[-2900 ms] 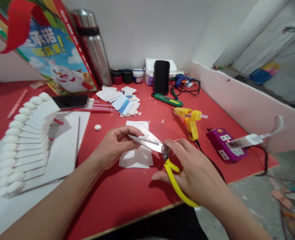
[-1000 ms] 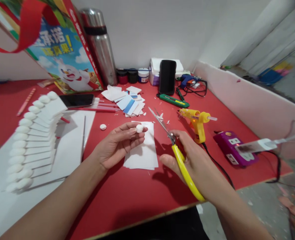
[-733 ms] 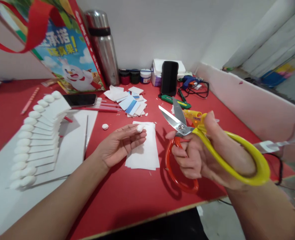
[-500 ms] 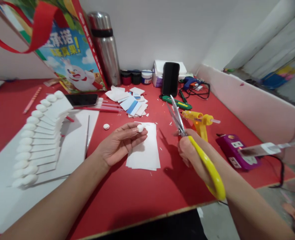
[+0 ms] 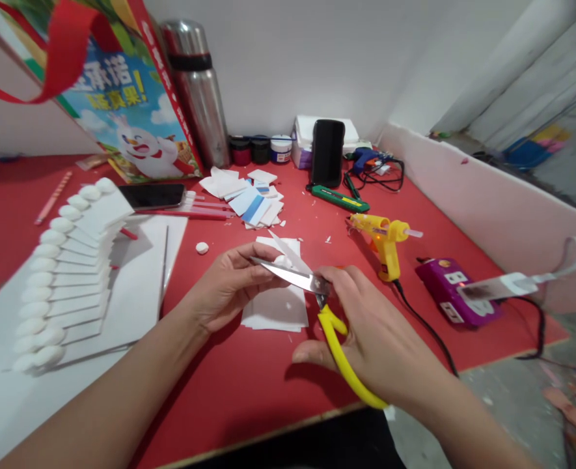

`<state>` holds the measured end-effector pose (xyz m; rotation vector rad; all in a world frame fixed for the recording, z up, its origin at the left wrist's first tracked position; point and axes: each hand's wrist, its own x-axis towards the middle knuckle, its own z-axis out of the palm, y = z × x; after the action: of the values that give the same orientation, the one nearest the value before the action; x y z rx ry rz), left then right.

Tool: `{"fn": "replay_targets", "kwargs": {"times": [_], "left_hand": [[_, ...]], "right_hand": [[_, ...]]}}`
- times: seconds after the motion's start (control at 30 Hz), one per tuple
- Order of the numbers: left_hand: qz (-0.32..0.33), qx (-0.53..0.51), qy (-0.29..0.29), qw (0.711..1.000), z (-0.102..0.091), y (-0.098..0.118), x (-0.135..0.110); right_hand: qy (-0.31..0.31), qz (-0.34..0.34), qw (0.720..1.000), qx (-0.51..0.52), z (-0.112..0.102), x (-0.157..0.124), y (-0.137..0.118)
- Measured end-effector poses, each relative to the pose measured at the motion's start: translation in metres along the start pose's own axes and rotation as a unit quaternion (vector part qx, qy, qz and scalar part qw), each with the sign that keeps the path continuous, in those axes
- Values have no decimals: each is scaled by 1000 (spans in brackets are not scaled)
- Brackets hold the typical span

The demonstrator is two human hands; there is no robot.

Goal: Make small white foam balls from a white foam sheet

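Observation:
My left hand (image 5: 229, 286) pinches a small white foam piece (image 5: 282, 262) between thumb and fingertips, above a stack of white foam sheets (image 5: 278, 306) on the red table (image 5: 248, 384). My right hand (image 5: 375, 339) grips yellow-handled scissors (image 5: 317, 306). Their blades are parted and point left, with the foam piece between them. A loose white foam bead (image 5: 202, 247) lies on the table left of my left hand.
A white foam model (image 5: 68, 273) with rounded tips sits on a white board at left. A yellow glue gun (image 5: 384, 241), purple power strip (image 5: 451, 293), green utility knife (image 5: 337, 198), upright phone (image 5: 327, 153), paint jars (image 5: 261, 148), steel flask (image 5: 192, 91) and foam scraps (image 5: 248, 198) stand behind.
My right hand had lifted the scissors away to the right and turned them. It has now brought them back down, blades open around the foam piece in my left hand.

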<state>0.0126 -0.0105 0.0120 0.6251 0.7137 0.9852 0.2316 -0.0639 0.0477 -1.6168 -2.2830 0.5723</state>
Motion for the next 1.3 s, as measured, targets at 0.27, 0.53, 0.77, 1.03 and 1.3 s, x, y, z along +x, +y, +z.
{"fn": "replay_targets", "kwargs": {"times": [0.27, 0.53, 0.77, 1.03, 1.3], "left_hand": [[6, 11, 7, 1000, 0, -1, -1], [20, 18, 23, 999, 2, -2, -1], [34, 20, 25, 999, 8, -2, -2], [43, 32, 31, 998, 11, -1, -4], [29, 31, 26, 999, 12, -1, -5]], "right_hand": [[-4, 3, 1000, -4, 2, 4, -1], [-3, 2, 1000, -19, 3, 5, -4], [1, 3, 999, -47, 5, 3, -6], [12, 1, 997, -71, 7, 0, -6], [54, -14, 998, -29, 15, -4, -1]]}}
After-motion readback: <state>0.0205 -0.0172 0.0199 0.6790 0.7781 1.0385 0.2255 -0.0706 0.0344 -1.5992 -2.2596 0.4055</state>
